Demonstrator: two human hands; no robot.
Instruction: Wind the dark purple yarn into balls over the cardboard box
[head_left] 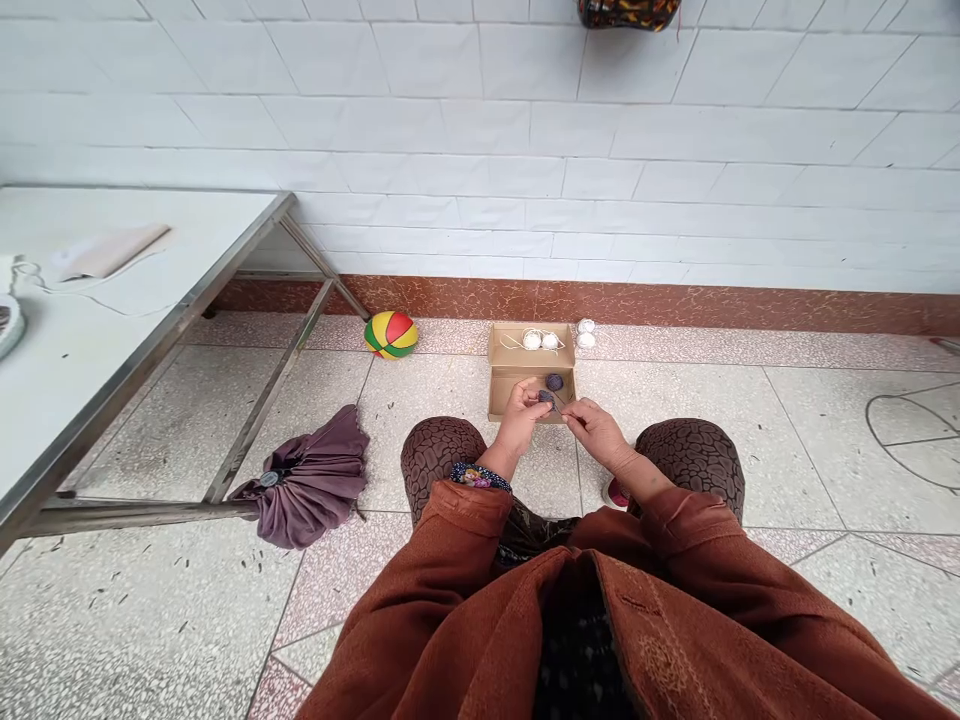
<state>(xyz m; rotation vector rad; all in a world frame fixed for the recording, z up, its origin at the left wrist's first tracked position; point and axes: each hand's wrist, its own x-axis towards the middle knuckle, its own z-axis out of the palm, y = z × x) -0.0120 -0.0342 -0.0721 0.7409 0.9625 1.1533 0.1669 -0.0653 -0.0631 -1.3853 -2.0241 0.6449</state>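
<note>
My left hand (pixel 519 415) is closed on a small dark grey-blue piece of yarn work (pixel 546 397), pinched between thumb and fingers. Beside it, my right hand (pixel 596 428) has its fingertips pinched together at the piece's right edge. A thin line runs from there to the piece; whether it is a hook or yarn I cannot tell. Just beyond my hands, a dark ball of yarn (pixel 554 382) lies in the near half of an open cardboard box (pixel 496 398). White balls of yarn (pixel 532 340) with a loose strand rest in the far half.
More white balls (pixel 586 340) sit right of the box. A colourful ball (pixel 391 334) is by the table leg. Left of my knees lies a folded purple umbrella (pixel 319 480). A metal-framed table (pixel 225 230) stands at left, and a tiled wall (pixel 450 130) rises ahead.
</note>
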